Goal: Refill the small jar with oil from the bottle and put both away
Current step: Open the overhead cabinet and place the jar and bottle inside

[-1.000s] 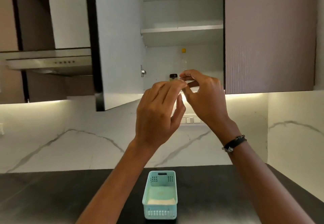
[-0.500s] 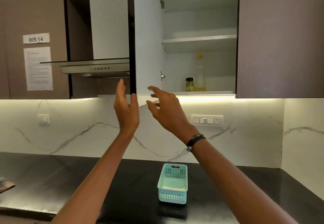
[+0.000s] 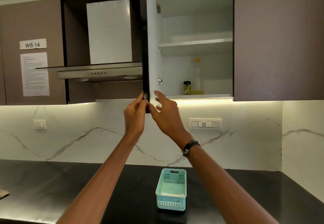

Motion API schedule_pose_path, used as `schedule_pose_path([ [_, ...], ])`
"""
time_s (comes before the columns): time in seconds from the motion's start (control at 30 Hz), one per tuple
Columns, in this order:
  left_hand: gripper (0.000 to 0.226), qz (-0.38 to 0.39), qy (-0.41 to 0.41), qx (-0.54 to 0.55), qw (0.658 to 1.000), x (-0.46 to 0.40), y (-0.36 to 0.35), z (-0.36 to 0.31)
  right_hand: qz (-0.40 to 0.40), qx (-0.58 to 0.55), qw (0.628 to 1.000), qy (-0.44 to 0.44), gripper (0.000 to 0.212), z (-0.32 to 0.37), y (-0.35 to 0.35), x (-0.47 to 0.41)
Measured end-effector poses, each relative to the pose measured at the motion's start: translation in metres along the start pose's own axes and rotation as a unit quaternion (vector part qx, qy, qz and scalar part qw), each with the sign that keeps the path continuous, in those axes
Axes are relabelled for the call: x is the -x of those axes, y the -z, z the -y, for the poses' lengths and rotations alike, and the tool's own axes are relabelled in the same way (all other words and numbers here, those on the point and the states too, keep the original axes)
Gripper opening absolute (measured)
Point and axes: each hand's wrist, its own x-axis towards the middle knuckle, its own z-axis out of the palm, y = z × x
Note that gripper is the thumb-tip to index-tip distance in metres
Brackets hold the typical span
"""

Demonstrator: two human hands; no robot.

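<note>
Oil bottle (image 3: 197, 76) and the small jar (image 3: 186, 88) are both sitting on the bottom shelf of the open wall cabinet (image 3: 196, 45), jar just to the left of the bottle and close enough that they look like they're touching. So the putting-away part looks done, and what's left is shutting the cabinet door (image 3: 149, 39), which stands edge-on to the camera.

Left hand (image 3: 134, 116) is curled around the lower corner of the door, fingers pinching its dark outer edge. Right hand (image 3: 166, 115) is on the inner side with fingers spread and relaxed, thumb near the corner; can't tell if it's actually touching the white face or just hovering.

To do this well: swing it from that bottom corner, go steady, and get the right hand's fingers out of the gap before the door meets the frame. Nothing on the shelf sticks out past the front, so it should close clean. Teal basket (image 3: 171, 191) down on the black countertop (image 3: 52, 188) is out of the way.
</note>
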Motion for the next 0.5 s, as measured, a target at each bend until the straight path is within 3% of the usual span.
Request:
schedule_pose_path([
  [0.23, 0.039, 0.117, -0.090, 0.032, 0.989, 0.019, -0.064, 0.018, -0.136, 0.038, 0.989, 0.039, 0.029, -0.046, 0.035, 0.009],
  [0.5, 0.057, 0.255, -0.222, -0.025, 0.941, 0.011, -0.150, 0.061, -0.256, 0.092, 0.962, -0.025, 0.022, -0.113, 0.092, -0.008],
])
